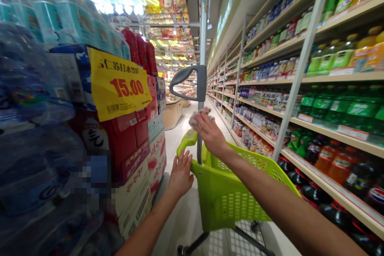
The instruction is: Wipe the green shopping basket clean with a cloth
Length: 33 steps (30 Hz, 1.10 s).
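Observation:
A bright green shopping cart (222,208) with a basket of perforated plastic stands in front of me. My left hand (181,174) has its fingers laid over the cart's green handle (187,139) on the near left side. In my right hand (214,136) is a crumpled, pinkish-white cloth (196,119), bunched under the fingers. This hand is above the basket, close beside the upright metal pole (203,28). Higher on the pole sits a grey plastic loop (189,84). Whether the cloth touches the pole cannot be made out.
Stacked drink cartons (135,144) and shrink-wrapped bottles (36,168) line the left, with a yellow price sign (120,84) on them. Shelves of bottled drinks (339,104) run along the right. A pale tiled aisle (177,128) leads away between them.

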Motion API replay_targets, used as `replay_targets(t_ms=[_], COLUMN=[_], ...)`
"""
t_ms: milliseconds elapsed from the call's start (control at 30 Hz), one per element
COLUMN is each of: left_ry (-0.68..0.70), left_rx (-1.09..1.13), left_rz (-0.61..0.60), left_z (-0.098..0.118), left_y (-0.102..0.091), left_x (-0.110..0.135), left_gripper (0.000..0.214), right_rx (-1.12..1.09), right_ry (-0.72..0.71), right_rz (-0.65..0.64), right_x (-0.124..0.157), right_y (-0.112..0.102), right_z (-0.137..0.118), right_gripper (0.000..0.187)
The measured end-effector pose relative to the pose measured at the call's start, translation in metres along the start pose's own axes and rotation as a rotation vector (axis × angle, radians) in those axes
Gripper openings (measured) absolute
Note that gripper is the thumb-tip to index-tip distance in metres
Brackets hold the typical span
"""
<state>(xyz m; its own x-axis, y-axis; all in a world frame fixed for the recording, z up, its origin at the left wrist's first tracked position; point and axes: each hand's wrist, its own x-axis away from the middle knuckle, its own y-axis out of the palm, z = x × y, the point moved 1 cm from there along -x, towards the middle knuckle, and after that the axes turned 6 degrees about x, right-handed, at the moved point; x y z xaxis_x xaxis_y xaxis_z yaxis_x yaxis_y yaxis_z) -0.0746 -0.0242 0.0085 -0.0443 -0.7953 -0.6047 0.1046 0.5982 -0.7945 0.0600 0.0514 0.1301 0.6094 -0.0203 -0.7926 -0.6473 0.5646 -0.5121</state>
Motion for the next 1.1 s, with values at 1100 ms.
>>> replay_targets(t_ms=[1100], left_ry=[-0.037], left_rx=[-0.054], left_rz=[0.013], left_z=[0.015], left_y=[0.001], left_x=[0.018], left_gripper=[0.067], right_rx=[-0.085], right_ry=[0.309], right_rz=[-0.123], right_x=[0.232], right_y=[0.066], right_z=[-0.119], right_gripper=[0.043])
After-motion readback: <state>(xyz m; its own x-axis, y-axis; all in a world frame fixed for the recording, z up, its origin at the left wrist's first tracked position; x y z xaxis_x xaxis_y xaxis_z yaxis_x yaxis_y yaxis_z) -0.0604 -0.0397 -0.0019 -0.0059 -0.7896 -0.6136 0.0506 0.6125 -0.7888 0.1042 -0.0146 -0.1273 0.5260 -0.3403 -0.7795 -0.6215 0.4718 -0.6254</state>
